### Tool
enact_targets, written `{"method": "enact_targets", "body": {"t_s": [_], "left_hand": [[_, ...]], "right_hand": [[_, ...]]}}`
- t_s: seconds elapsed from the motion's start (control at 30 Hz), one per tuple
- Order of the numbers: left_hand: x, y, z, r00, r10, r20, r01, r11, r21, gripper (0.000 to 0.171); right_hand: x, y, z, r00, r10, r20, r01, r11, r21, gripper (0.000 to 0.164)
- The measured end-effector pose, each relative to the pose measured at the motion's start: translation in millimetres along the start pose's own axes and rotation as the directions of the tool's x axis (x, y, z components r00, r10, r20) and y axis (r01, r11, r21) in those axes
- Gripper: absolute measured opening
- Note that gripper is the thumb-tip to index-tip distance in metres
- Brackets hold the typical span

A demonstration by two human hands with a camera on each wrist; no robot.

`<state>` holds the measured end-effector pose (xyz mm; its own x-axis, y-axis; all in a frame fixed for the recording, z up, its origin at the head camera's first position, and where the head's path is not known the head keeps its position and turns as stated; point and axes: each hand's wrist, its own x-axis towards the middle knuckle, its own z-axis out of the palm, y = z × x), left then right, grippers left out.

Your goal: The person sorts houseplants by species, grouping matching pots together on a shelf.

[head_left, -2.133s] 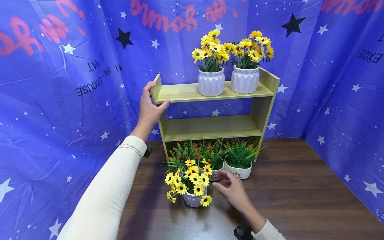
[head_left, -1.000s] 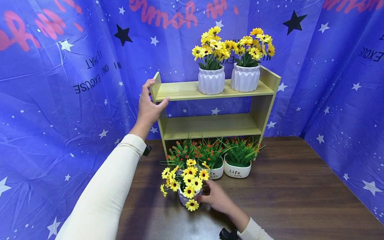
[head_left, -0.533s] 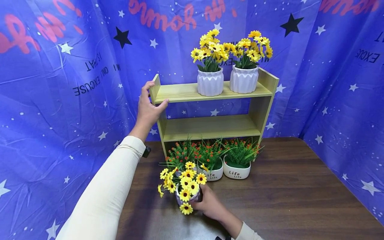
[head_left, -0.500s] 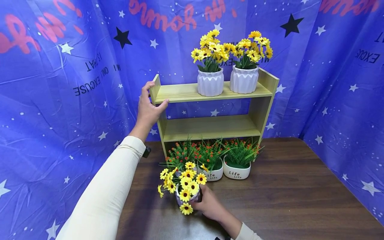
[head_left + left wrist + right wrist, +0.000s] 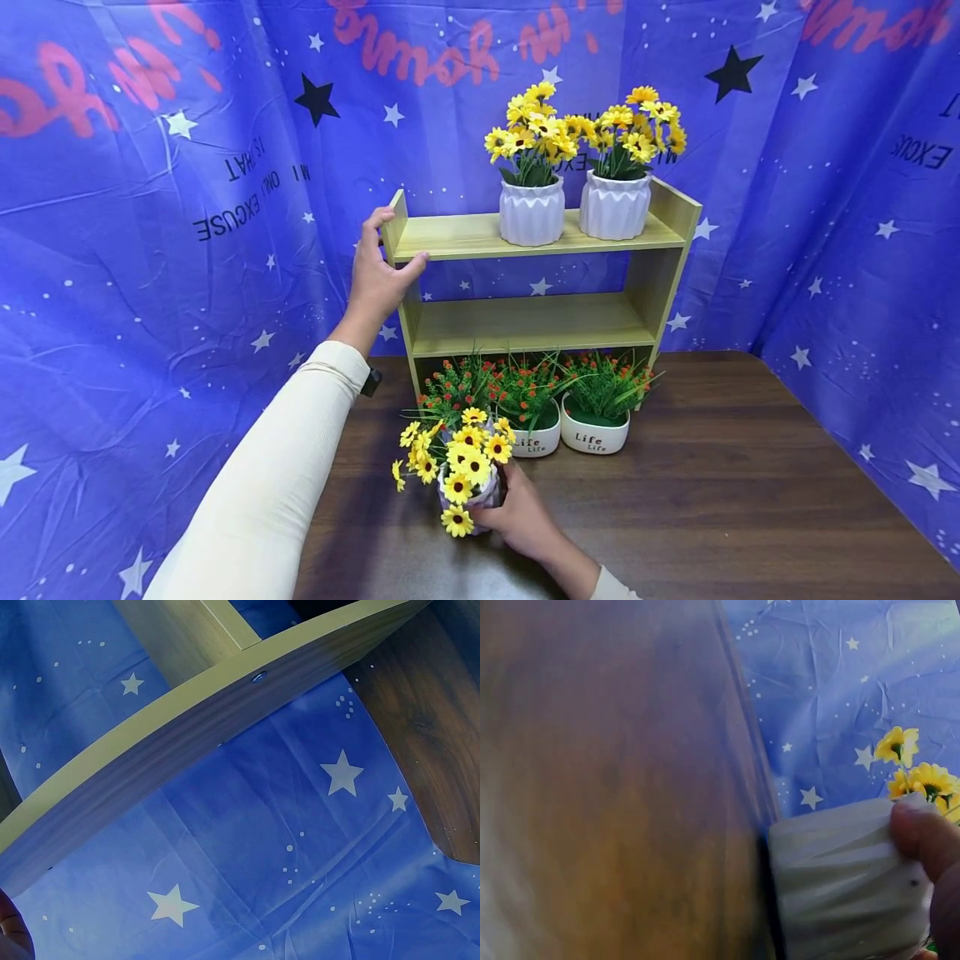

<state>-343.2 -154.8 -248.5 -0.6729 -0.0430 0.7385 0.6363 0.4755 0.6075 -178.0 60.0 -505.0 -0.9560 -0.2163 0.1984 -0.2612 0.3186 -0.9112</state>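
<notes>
My left hand grips the upper left side of a light wooden shelf unit, its thumb at the front of the top board and its fingers round the side panel. In the left wrist view that panel crosses the picture, and a bit of a finger shows at the lower left. My right hand holds a white ribbed flowerpot of yellow flowers by its right side, thumb in front. The blooms cover much of the pot in the head view.
Two similar pots, a left one and a right one, stand on the top board. Along the bottom are planters of red-flowered greenery, including a right planter and a middle one. A starry blue curtain surrounds the brown table.
My right hand has come left from beside the yellow flowers and taken hold of their pot, which has shifted slightly left and tilted. The left hand has stayed on the shelf.
</notes>
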Motion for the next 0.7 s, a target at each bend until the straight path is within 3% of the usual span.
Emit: {"method": "enact_targets", "body": {"t_s": [0.4, 0.5, 0.7], "left_hand": [[-0.1, -0.7, 0.4, 1.0, 0.005, -0.001, -0.005, 1.0, 0.003, 0.071], [-0.6, -1.3, -0.1, 1.0, 0.005, 0.002, -0.005, 1.0, 0.001, 0.071], [0.2, -1.5, -0.7, 1.0, -0.001, 0.008, 0.001, 1.0, 0.004, 0.071]], "right_hand": [[-3.3, -4.5, 4.1, 1.0, 0.022, 0.012, -0.023, 0.997, 0.079, 0.078], [-3.9, -7.6, 5.8, 0.999, 0.037, -0.018, -0.035, 0.995, 0.091, 0.085], [-2.3, -18.9, 6.1, 0.988, 0.026, -0.154, -0.013, 0.996, 0.084, 0.08]]}}
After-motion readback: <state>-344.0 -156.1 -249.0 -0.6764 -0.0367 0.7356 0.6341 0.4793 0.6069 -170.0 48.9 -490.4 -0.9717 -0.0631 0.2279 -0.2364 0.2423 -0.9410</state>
